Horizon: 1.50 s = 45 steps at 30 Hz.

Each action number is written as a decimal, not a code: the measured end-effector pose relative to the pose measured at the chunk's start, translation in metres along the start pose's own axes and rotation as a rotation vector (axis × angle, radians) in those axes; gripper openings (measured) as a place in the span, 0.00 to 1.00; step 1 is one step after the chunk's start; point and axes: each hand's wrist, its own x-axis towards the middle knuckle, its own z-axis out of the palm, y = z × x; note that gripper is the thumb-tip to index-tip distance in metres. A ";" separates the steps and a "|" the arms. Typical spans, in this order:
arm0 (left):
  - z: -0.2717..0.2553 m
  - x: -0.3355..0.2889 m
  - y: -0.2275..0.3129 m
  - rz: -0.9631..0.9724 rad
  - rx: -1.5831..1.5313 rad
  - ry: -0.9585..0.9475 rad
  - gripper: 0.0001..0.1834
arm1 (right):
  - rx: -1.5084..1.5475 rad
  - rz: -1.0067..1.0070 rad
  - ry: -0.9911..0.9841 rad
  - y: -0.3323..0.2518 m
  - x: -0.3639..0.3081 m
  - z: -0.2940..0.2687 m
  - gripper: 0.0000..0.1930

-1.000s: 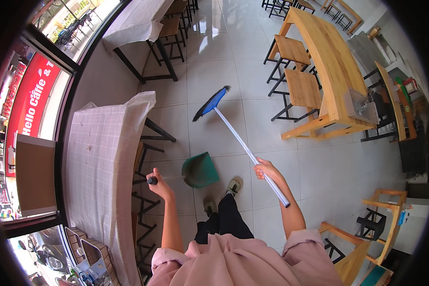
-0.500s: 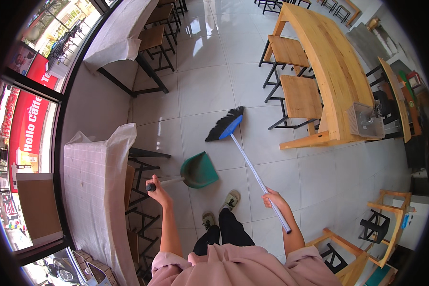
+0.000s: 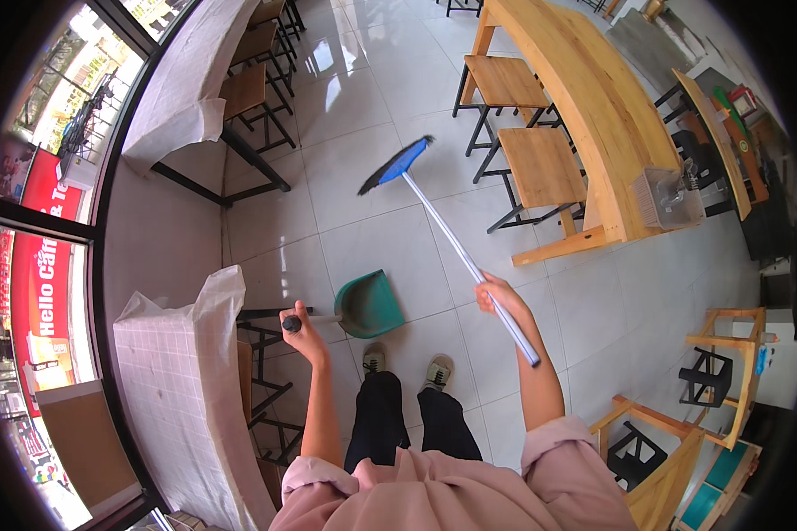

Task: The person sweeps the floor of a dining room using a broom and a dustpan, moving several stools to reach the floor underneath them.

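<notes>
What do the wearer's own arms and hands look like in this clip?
The left sleeve and right sleeve are loose, dusty pink fabric with turned-up cuffs. The left forearm and right forearm are bare. The left hand and right hand wear no gloves; no watch or bracelet shows.

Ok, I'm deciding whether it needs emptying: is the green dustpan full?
Not full: the dustpan shows no heap inside; whether fine dust lies there, I cannot tell.
</notes>
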 end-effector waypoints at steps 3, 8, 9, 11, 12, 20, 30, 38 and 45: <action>0.016 0.010 -0.007 -0.012 0.029 -0.056 0.20 | 0.153 -0.022 -0.078 -0.035 0.081 0.014 0.10; 0.026 0.031 -0.016 -0.040 0.018 -0.126 0.20 | 0.399 0.017 0.001 0.022 0.084 0.008 0.09; 0.027 0.035 -0.016 -0.045 0.019 -0.139 0.20 | 0.453 -0.019 0.018 0.050 0.066 0.001 0.09; 0.025 0.048 -0.012 -0.042 0.015 -0.138 0.20 | 0.446 -0.040 0.023 0.107 0.017 0.010 0.10; 0.023 0.054 -0.014 -0.039 0.015 -0.143 0.20 | 0.459 -0.011 0.040 0.128 -0.012 0.023 0.12; 0.038 0.042 -0.014 -0.047 -0.022 -0.314 0.20 | 0.730 -0.030 0.195 0.217 -0.136 0.068 0.21; 0.033 0.031 -0.018 -0.049 -0.035 -0.507 0.16 | 0.946 -0.192 0.070 0.131 -0.027 0.007 0.09; 0.007 0.026 -0.005 -0.069 -0.016 -0.726 0.07 | 0.749 -0.048 0.149 0.237 -0.088 0.044 0.15; -0.009 0.053 -0.023 0.013 0.047 -0.736 0.18 | 0.791 0.131 0.255 0.291 -0.177 0.084 0.26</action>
